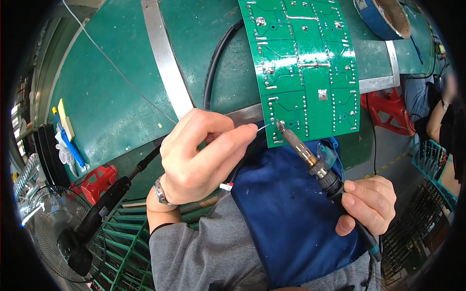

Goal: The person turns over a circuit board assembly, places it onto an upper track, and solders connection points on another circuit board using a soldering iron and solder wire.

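A long green circuit board point(310, 58) with rows of solder joints lies on the green workbench point(111, 102) and overhangs its near edge. My right hand point(369, 203) grips a soldering iron point(310, 160) by its black handle, its tip touching the board's lower left corner. My left hand point(199, 155) pinches a thin solder wire point(264, 127) whose end meets the iron's tip at that corner. A blue apron point(291, 213) covers my lap below the board.
A black cable point(213, 68) and a metal strip point(165, 58) cross the bench. A blue round container point(383, 17) sits at the back right. Blue pen and yellow pad point(65, 131) lie far left. A standing fan point(58, 233), red stools point(388, 106) and another person point(446, 126) surround the bench.
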The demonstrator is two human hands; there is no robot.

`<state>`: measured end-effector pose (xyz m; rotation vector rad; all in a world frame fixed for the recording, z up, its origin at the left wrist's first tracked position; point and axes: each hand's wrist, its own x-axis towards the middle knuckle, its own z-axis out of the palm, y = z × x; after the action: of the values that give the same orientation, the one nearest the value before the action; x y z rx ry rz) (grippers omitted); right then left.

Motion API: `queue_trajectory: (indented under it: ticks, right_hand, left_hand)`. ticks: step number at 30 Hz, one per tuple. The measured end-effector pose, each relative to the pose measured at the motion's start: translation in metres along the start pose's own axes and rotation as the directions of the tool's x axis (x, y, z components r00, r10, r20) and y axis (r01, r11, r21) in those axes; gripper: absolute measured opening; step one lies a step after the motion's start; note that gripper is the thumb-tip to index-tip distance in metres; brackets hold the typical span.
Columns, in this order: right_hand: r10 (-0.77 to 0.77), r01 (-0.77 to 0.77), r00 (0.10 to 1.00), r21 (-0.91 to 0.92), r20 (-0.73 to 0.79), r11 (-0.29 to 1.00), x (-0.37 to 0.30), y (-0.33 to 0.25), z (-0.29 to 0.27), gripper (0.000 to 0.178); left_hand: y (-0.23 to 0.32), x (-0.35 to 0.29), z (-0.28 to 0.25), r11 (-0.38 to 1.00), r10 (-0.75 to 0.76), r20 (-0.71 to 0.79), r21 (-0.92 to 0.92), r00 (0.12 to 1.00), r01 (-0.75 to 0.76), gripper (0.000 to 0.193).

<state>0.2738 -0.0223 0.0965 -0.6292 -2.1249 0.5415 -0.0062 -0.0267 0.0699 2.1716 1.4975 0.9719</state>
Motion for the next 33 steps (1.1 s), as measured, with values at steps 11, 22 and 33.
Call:
queue_trajectory:
  ticks: [11,22,33]
  right_hand:
    - [-0.008,0.009,0.997,-0.011,0.072,1.000,-0.001,-0.008,0.007,0.028]
    - [-0.036,0.035,0.998,-0.015,-0.059,0.999,-0.009,-0.007,-0.001,0.027]
    - [-0.055,0.052,0.994,0.038,0.096,0.998,-0.015,-0.013,-0.004,0.027]
  left_hand:
    - [0.004,0.000,0.003,0.991,0.060,0.013,0.123,0.998,-0.061,0.032]
    - [0.012,-0.007,0.000,0.998,0.016,-0.009,0.053,1.000,-0.015,0.027]
    - [0.014,-0.016,0.005,0.997,0.075,0.048,0.027,0.996,-0.076,0.033]
